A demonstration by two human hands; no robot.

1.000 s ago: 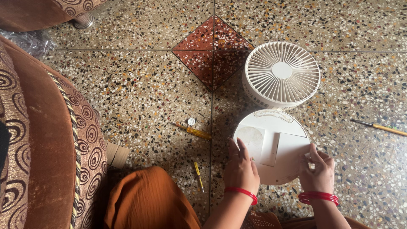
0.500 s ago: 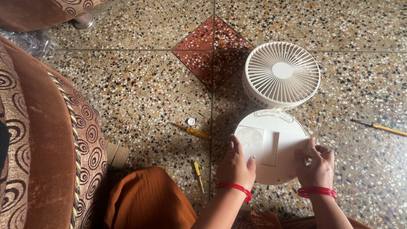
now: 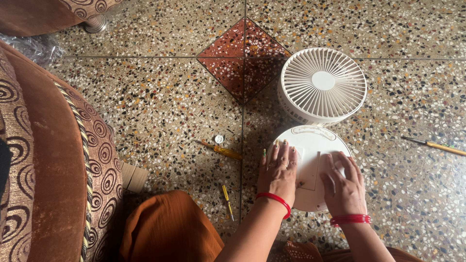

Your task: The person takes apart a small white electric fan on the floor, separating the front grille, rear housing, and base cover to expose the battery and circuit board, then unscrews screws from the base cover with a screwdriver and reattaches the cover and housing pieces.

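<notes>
Nearest the camera: orange cloth over a knee (image 3: 170, 230) at bottom centre, w/ a brown sofa edge in swirl-pattern fabric (image 3: 58, 160) running up the left side.

L hand (image 3: 277, 170): flat, palm down, fingers spread, resting on the left part of the white round base (image 3: 310, 140). Red bangle at wrist. Not clenched, nothing grasped; pressing contact only.

R hand (image 3: 342, 187): also palm down on the right part of the same base, fingers bent slightly over the surface. Red bangles at wrist. No grasp visible; whether fingertips hook the rim cannot be told.

Base position: lying flat on the speckled terrazzo floor (image 3: 160, 111), directly in front of the person, touching or just beside the white round fan head (image 3: 323, 85), which lies grille-up beyond it.

Left of the base, on the floor: small yellow-handled screwdriver (image 3: 227, 201) near the knee; a second yellow-handled screwdriver (image 3: 221, 150) farther out, w/ a small white round cap (image 3: 219, 139) just beside it. A third screwdriver (image 3: 432, 144) lies well apart at right.

Farthest: red diamond tile inlay (image 3: 242, 58); a furniture leg (image 3: 94, 23) at top left.
</notes>
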